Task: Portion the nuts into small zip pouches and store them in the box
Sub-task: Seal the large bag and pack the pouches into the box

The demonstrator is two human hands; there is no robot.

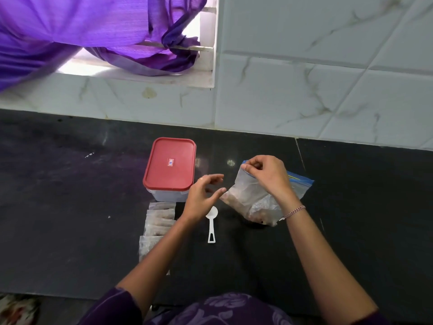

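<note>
Head view is showing me a glossy black worktop (70, 207) under pale marbled wall tiles (328, 66), with a purple curtain (93, 26) hanging beyond the red-lidded box (169, 165). Right of the box, the right hand (267, 174) is pinching the top edge of a clear, blue-zipped bag of nuts (248, 198). Beside the box, the left hand (201, 195) is hovering, fingers loose, holding nothing. Small pouches (159, 216) and a white scoop (211, 227) are lying just in front of the box.
</note>
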